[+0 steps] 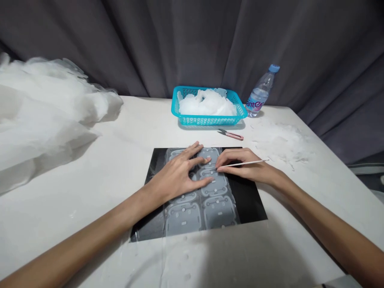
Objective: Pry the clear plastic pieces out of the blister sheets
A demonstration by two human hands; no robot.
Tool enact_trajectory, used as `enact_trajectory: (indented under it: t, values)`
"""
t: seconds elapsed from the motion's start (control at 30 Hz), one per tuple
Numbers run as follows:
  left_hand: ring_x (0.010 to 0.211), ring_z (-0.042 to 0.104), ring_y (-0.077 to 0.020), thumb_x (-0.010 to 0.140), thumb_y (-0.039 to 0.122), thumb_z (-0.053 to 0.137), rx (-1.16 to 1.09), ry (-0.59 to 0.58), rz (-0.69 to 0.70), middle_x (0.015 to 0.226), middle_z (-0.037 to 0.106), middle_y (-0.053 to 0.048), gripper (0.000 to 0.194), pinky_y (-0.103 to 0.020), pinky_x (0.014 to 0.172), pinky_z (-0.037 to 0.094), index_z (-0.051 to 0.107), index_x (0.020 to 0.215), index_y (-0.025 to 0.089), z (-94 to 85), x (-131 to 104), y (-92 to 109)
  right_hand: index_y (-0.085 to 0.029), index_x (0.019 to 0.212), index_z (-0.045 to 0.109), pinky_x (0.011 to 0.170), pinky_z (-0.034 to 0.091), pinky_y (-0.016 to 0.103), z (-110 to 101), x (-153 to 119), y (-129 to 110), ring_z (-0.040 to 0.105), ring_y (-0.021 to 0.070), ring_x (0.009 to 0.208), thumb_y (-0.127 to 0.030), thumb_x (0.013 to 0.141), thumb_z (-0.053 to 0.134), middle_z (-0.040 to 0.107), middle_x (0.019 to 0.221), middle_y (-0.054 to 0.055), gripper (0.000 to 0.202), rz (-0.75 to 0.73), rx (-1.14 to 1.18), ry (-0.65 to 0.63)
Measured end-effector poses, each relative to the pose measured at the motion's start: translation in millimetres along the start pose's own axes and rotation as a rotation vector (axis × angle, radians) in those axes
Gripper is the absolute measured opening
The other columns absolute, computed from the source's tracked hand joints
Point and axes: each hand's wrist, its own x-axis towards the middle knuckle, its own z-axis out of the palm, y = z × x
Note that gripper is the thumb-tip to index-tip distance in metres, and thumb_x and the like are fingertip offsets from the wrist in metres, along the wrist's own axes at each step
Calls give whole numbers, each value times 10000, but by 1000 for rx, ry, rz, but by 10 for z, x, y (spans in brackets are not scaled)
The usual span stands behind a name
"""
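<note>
A translucent sheet of rounded rectangular moulded pieces [183, 218] lies over a black mat [250, 204] on the white table. My left hand [180, 172] rests flat on the sheet's upper part, its fingers spread and nothing held. At the sheet's upper right edge, my right hand [240, 163] pinches a thin white stick-like tool [249, 163]. The tool's working tip is at my right fingertips, over the sheet, and too small to make out.
Behind the mat stand a turquoise basket [210, 120] of white translucent pieces and a water bottle [260, 94]. Pink-handled snips [231, 134] lie in front of them. A large white translucent pile [54, 108] sits at left, thin scraps [283, 142] at right.
</note>
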Motion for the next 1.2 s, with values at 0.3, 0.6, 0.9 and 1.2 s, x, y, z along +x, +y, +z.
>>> enact_trajectory:
  t: [0.3,0.6,0.9,1.2]
  values:
    - [1580,349,-346,899,680,680,63,-9,8,1682,411,-152,670,-546,1275,329,709,1376,210,10,-4,-11,-187,1013,760,923,575,351,47,3,6,721,202,984,-335,1020,659,753,1081,69,180,-31,-84,-7]
    - [1571,364,-357,919,667,667,63,-11,16,1662,441,-166,654,-555,1270,334,711,1375,201,-1,-3,12,-193,1048,753,929,573,361,52,-13,29,719,217,994,-363,1033,642,757,1083,76,203,-54,-135,-6]
    - [1566,375,-358,918,664,678,78,1,50,1655,452,-173,664,-538,1280,330,706,1378,186,18,-11,-20,-201,1083,720,934,552,355,74,-28,33,717,222,1013,-324,1079,560,765,1082,80,202,-165,-292,-13]
    - [1557,394,-344,921,670,672,108,15,58,1652,462,-155,638,-523,1267,363,725,1357,207,11,-5,-16,-210,1054,723,904,554,341,-17,-155,39,719,213,996,-289,1067,583,748,1100,78,161,-130,-325,10]
